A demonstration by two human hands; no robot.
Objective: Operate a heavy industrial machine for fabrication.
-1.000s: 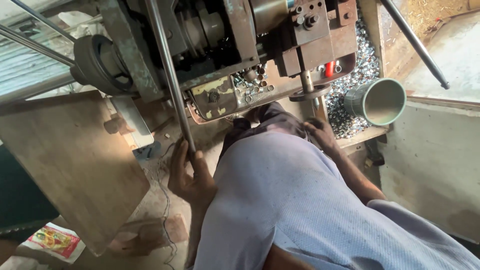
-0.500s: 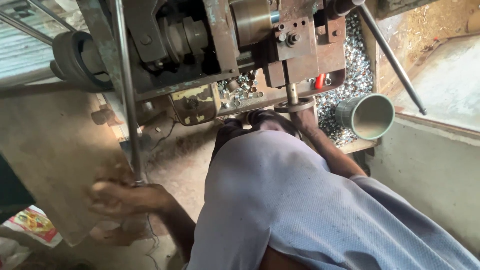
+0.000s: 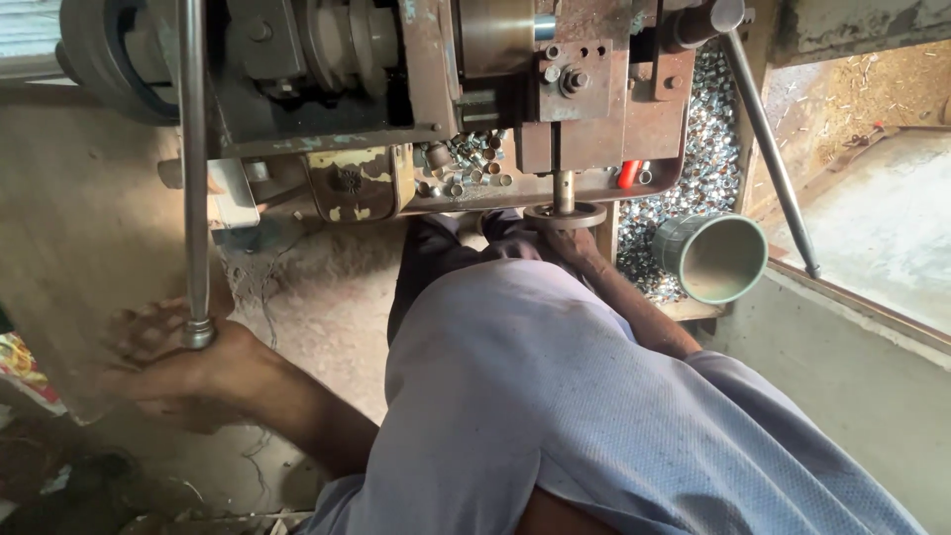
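The left hand (image 3: pixel 183 362) is dropping lower and swinging out to the person's left — a second ago it was gripping the long metal rod (image 3: pixel 193 168) higher up, close beside the shirt (image 3: pixel 594 416); now it is closing around the rod's bottom end, well apart from the body. The rod itself is standing nearly upright, where earlier it was slanting. The forearm is stretching out further — the elbow straightening as the hand is pulling away.
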